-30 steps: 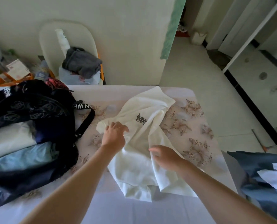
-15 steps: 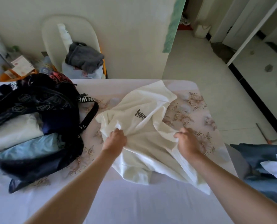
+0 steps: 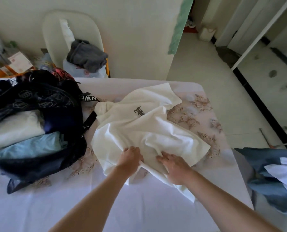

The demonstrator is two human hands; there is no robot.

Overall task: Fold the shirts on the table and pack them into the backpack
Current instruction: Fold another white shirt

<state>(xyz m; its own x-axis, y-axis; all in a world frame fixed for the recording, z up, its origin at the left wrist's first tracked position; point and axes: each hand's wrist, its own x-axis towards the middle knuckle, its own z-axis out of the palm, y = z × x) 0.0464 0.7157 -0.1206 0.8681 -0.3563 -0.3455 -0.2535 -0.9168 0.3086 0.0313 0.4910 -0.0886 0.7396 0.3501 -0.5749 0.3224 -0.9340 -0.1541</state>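
Gripping a fold of the shirt (image 3: pixel 139 129) with the left hand (image 3: pixel 130 158), fingers curled into the cloth near the hem. Pressing flat just beside it with the right hand (image 3: pixel 174 166), fingers straight and slightly spread. Rumpled, lying on the table (image 3: pixel 106 206), logo up, one sleeve flung toward the far edge. By the look of it, barely begun here: no clean fold yet. Off to the right, more blue and white clothing (image 3: pixel 273 166), perhaps waiting. Farther left, open backpack (image 3: pixel 39 104) already holding a white and a pale blue folded piece. Left to do: fold, pack, repeat.
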